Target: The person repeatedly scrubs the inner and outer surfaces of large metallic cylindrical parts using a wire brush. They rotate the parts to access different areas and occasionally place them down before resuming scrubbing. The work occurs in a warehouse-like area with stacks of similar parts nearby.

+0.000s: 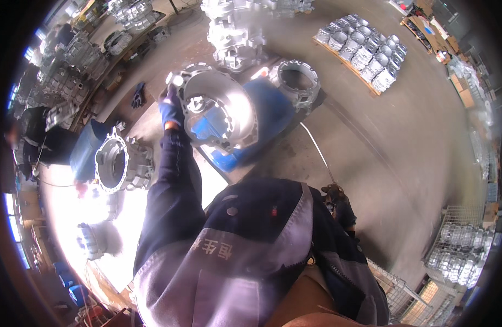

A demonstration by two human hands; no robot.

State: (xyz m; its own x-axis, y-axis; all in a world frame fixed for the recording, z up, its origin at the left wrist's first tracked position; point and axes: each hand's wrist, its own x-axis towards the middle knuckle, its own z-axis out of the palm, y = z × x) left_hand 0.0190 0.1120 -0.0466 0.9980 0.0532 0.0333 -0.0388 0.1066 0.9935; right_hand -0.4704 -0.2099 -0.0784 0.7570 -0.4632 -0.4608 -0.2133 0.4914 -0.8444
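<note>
A large silver cast-metal housing (237,103) with a wide round opening stands tilted at the middle, over a blue support (270,106). My left hand (172,109), in a blue glove, grips the housing's left edge, the fingertips partly lost in glare. Lower right, my right hand (338,206), in a dark glove, is closed round the handle end of a long thin rod (316,144). The rod points up and away toward the blue support, apart from the housing. Its handle is mostly hidden by the glove.
Another ring-shaped housing (297,82) stands behind the blue support; one more housing (122,163) is at left. Stacked castings (234,41) rise at the back. A pallet of castings (362,52) lies far right. A co-worker (41,136) is at far left.
</note>
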